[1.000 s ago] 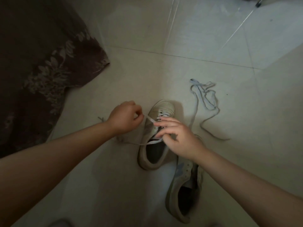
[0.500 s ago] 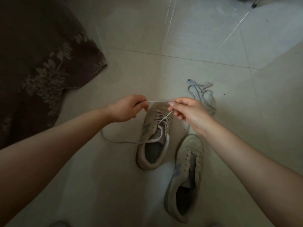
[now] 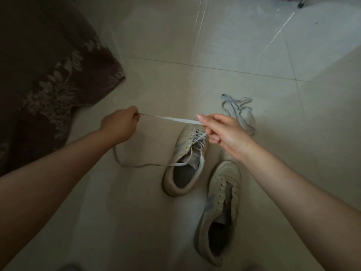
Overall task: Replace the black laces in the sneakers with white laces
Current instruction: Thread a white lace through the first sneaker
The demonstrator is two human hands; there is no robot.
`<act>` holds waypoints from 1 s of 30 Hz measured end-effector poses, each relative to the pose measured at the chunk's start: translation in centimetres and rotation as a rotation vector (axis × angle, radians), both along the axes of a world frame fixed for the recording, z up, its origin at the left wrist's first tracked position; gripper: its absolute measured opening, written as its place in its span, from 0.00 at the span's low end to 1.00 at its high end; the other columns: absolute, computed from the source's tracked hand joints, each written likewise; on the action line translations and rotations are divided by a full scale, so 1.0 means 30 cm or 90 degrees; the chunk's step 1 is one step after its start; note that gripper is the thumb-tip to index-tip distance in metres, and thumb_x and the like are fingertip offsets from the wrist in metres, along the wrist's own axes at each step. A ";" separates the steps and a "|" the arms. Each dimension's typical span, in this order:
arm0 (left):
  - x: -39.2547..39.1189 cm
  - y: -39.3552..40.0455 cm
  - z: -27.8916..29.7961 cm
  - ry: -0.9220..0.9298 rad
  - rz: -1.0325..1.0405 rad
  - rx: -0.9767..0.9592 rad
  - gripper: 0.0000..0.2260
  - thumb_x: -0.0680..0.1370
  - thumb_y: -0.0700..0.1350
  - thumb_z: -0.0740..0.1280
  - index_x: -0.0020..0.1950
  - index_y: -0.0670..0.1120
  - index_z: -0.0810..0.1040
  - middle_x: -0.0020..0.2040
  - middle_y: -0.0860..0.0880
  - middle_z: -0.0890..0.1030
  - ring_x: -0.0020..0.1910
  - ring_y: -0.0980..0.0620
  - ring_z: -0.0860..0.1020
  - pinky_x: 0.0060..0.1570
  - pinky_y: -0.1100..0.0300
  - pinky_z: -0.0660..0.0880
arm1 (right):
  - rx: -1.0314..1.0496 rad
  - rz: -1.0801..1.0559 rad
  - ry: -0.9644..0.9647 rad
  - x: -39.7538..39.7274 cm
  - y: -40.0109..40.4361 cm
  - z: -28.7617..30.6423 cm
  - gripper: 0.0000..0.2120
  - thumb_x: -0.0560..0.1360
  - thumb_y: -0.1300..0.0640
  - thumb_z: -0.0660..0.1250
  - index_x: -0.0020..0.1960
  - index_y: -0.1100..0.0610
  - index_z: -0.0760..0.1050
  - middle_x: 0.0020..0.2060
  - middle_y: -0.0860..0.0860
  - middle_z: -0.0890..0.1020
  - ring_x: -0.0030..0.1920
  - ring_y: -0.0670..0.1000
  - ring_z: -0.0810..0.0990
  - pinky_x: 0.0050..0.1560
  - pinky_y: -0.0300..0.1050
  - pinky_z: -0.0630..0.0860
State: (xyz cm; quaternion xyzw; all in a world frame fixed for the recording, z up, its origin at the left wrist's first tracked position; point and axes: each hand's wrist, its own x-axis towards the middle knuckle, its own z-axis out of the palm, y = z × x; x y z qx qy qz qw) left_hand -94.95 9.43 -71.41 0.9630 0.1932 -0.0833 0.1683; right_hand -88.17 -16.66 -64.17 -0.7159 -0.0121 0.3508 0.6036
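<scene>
Lacing the far sneaker (image 3: 187, 159)

Left hand (image 3: 119, 124) and right hand (image 3: 224, 133) each pinch the white lace (image 3: 175, 119), stretched crosswise above the toe; the right is nearer the eyelets.

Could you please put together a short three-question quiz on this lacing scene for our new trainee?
1. True or false: the left hand and the right hand hold the white lace stretched between them.
2. Which sneaker has empty eyelets: A, the far sneaker, or B, the near sneaker?
3. What lies on the floor beyond the right hand?

Key: 1 true; 2 B; 3 a loose lace.
</scene>
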 end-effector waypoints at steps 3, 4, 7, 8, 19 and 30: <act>0.011 0.013 0.007 0.005 0.045 -0.024 0.09 0.81 0.45 0.56 0.53 0.45 0.75 0.53 0.38 0.79 0.51 0.37 0.76 0.47 0.51 0.71 | -0.042 -0.010 -0.024 0.007 -0.007 -0.002 0.11 0.73 0.53 0.70 0.38 0.58 0.74 0.27 0.48 0.72 0.25 0.44 0.66 0.28 0.36 0.64; 0.010 0.006 0.011 0.002 0.042 -0.054 0.09 0.81 0.44 0.56 0.53 0.44 0.75 0.53 0.38 0.79 0.51 0.38 0.76 0.47 0.52 0.71 | -0.082 -0.015 -0.045 0.013 -0.008 -0.004 0.11 0.73 0.52 0.70 0.38 0.57 0.74 0.28 0.47 0.74 0.26 0.44 0.68 0.29 0.35 0.65; -0.003 -0.064 0.042 -0.015 -0.036 -0.133 0.09 0.80 0.41 0.56 0.53 0.43 0.76 0.53 0.40 0.80 0.51 0.39 0.77 0.48 0.53 0.72 | -0.340 0.073 -0.244 0.023 -0.014 -0.016 0.14 0.73 0.44 0.68 0.51 0.54 0.76 0.43 0.44 0.79 0.43 0.41 0.76 0.44 0.36 0.69; -0.003 -0.098 0.057 -0.012 -0.075 -0.137 0.09 0.80 0.41 0.56 0.53 0.43 0.75 0.53 0.41 0.80 0.51 0.39 0.77 0.48 0.52 0.73 | -0.408 0.122 -0.335 0.019 -0.011 -0.014 0.20 0.73 0.42 0.67 0.59 0.53 0.74 0.51 0.45 0.78 0.52 0.44 0.75 0.51 0.38 0.68; 0.062 -0.264 0.226 -0.078 -0.311 -0.164 0.11 0.81 0.50 0.57 0.51 0.43 0.69 0.43 0.47 0.73 0.44 0.42 0.75 0.41 0.54 0.67 | -0.197 0.235 -0.264 0.052 0.015 0.039 0.11 0.77 0.60 0.65 0.58 0.61 0.78 0.39 0.48 0.84 0.36 0.41 0.81 0.49 0.33 0.77; -0.008 -0.400 0.181 -0.205 -0.166 -0.078 0.10 0.78 0.51 0.62 0.49 0.45 0.75 0.46 0.44 0.78 0.44 0.42 0.77 0.37 0.56 0.67 | -0.227 0.243 -0.344 0.048 -0.010 0.004 0.09 0.75 0.62 0.67 0.53 0.53 0.80 0.40 0.45 0.82 0.42 0.46 0.81 0.51 0.43 0.76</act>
